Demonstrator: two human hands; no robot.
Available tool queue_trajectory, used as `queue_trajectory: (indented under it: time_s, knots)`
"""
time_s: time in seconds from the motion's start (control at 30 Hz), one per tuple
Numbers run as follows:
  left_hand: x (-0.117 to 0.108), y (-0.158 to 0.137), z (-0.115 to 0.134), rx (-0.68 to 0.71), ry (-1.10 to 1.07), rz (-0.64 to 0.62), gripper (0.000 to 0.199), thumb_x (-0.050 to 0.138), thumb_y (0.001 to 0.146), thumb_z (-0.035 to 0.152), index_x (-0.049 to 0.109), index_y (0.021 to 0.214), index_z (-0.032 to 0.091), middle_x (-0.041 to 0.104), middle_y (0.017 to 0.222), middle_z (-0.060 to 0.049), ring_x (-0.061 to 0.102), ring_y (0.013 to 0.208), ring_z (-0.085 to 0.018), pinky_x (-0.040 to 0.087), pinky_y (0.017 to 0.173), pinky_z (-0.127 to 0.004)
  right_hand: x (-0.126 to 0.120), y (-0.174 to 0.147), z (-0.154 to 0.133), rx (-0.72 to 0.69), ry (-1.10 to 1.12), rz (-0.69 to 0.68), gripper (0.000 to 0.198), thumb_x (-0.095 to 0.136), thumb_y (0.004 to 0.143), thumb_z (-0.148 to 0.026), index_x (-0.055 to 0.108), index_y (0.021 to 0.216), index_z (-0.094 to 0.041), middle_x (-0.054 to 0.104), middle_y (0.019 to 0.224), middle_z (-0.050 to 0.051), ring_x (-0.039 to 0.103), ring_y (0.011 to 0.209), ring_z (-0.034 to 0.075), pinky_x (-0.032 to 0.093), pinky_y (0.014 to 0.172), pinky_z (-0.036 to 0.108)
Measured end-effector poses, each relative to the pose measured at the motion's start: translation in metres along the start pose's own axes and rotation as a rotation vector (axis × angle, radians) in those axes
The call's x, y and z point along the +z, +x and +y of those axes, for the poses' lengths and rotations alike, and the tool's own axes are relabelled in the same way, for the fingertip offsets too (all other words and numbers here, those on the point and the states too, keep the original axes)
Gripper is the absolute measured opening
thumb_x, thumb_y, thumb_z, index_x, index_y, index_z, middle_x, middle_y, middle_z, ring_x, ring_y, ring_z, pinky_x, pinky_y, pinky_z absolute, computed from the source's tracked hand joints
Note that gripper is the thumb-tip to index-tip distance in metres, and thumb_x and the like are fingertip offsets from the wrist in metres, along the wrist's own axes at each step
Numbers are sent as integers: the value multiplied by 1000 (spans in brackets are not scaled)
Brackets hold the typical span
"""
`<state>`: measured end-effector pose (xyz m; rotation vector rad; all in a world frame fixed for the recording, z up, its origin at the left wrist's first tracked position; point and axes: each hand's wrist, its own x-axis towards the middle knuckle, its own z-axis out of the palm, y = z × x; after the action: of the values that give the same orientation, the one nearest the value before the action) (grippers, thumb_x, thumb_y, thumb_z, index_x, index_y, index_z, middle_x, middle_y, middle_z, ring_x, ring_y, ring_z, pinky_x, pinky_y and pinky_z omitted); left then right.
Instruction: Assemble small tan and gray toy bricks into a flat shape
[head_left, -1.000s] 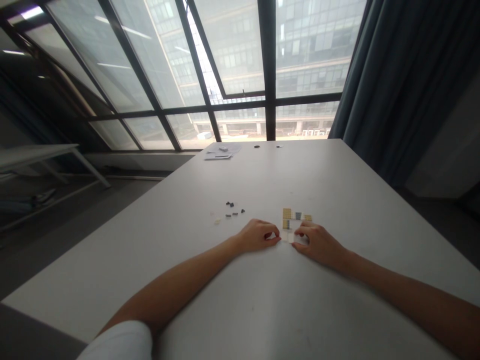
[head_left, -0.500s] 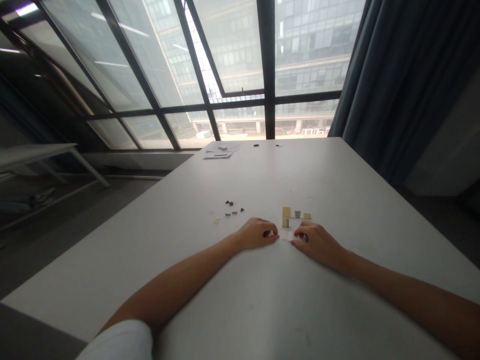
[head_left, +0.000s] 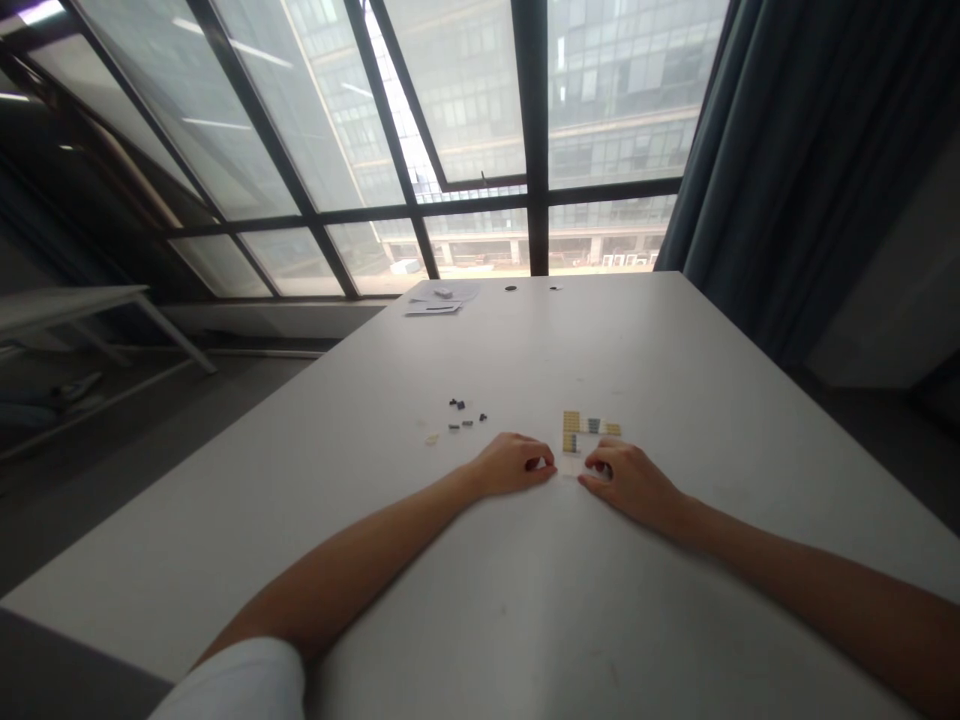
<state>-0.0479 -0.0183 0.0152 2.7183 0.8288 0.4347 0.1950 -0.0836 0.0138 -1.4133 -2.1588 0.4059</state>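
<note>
Several small flat blocks, yellow, white and grey, form an angled row [head_left: 592,426] on the white table. Just below its left end lie small white flat pieces [head_left: 570,467], between my two hands. My left hand [head_left: 517,463] rests on the table to their left, fingers curled and thumb and forefinger tips together at the pieces' edge. What sits in that pinch, if anything, is hidden. From the right, my right hand [head_left: 628,482] bends its thumb and forefinger onto the right edge of a white piece. Its other fingers are curled in.
Several small dark pieces [head_left: 467,423] and a pale yellow piece [head_left: 432,439] lie loose to the left of the hands. Papers [head_left: 433,308] lie at the far left of the table [head_left: 360,600]. A small black disc [head_left: 511,288] is near the far edge, before the windows.
My right fingertips have shifted very slightly left, and the white pieces now look closer together. My left hand stays almost still, and the view has moved a little.
</note>
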Motion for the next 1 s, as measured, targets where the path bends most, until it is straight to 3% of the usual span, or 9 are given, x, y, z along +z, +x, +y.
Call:
queue_trajectory:
  time_s: [0.63,0.87,1.0]
  knots:
    - [0,0,0,8,1,0,18,59,92,35,72,90,22,67,68,3,56,60,-9,40,64,-20,2,-1,4,-43,38,30,13,68,86,-27,70,78,-18,66,84,4,60,78,18,44,72,29]
    - [0,0,0,-37,3,45,19,57,91,34,72,89,22,66,68,2,55,59,-9,38,62,-21,-13,6,11,-40,28,297,35,47,97,-33,63,70,-19,62,76,4,52,64,15,40,65,29]
    - [-1,0,-2,-173,61,162,27,51,93,33,67,76,19,64,65,1,53,59,-11,35,62,-24,-24,18,33,12,45,455,29,43,96,-32,69,92,-20,66,89,7,57,78,20,45,76,32]
